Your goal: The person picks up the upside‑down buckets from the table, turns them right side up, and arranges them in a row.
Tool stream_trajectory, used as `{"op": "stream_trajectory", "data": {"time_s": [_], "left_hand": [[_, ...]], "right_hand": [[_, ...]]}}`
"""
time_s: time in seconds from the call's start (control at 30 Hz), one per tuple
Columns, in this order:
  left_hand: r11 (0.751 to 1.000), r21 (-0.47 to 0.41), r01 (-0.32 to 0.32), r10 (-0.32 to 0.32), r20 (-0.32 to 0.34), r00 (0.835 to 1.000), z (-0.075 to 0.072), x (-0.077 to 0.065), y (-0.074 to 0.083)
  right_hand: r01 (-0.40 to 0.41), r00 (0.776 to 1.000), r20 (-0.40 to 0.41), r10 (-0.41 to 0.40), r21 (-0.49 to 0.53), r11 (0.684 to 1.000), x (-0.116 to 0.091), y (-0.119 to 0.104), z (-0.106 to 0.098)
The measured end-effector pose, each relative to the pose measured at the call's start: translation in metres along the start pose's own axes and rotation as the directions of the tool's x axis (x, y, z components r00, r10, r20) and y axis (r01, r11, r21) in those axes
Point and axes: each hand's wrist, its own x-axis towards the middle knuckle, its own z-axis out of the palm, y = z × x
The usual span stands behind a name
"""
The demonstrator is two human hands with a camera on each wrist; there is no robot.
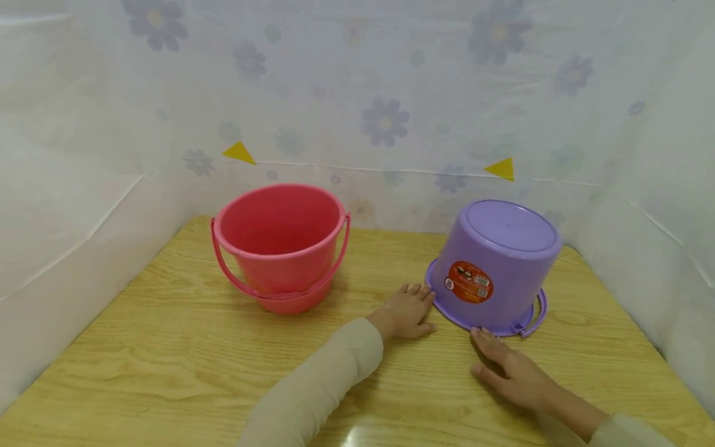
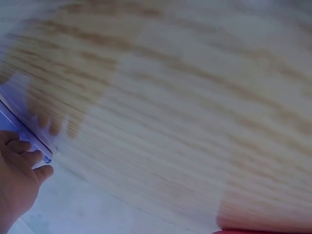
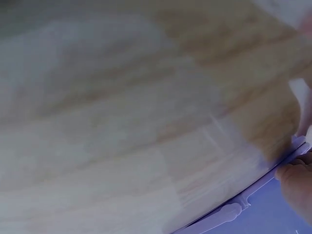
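Note:
A purple bucket (image 1: 516, 279) stands upside down on the right of the table, its base facing up and a round red label on its side. Its handle (image 1: 542, 313) sticks out low at the right. My left hand (image 1: 406, 312) has its fingers extended, with the fingertips at the left edge of the bucket's rim. At the front of the same rim, the fingertips of my right hand (image 1: 516, 374) touch the edge, thumb held apart. The right wrist view shows fingers (image 3: 295, 183) against the purple rim (image 3: 263, 180).
A red bucket (image 1: 290, 273) stands upright to the left, open side up, its handle hanging across the front. The wooden table (image 1: 167, 360) ends at white sheeting (image 1: 335, 93) behind and at both sides. Two yellow triangles (image 1: 239, 153) mark the back sheet.

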Motion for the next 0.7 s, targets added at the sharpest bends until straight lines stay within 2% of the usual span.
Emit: {"op": "stream_trajectory", "data": {"time_s": [0.3,0.43,0.5,0.7], "left_hand": [[0.999,0.031,0.021,-0.021,0.008,1.000,0.0050,0.0012,-0.0025],[0.999,0.031,0.021,-0.021,0.012,1.000,0.0034,-0.0004,-0.0031],[1.000,0.026,0.016,-0.016,0.007,1.000,0.0024,-0.0018,-0.0034],[1.000,-0.014,-0.010,0.009,-0.024,1.000,0.0017,-0.0085,-0.0043]], "right_hand": [[0.030,0.999,-0.021,-0.030,0.040,0.999,-0.0022,-0.0028,0.0029],[0.064,0.996,-0.060,-0.063,0.016,0.998,-0.0018,-0.0019,0.0053],[0.044,0.998,-0.054,-0.043,0.011,0.999,-0.0009,-0.0025,0.0047],[-0.100,0.995,0.021,0.100,0.003,0.995,0.0030,-0.0046,-0.0007]]}}
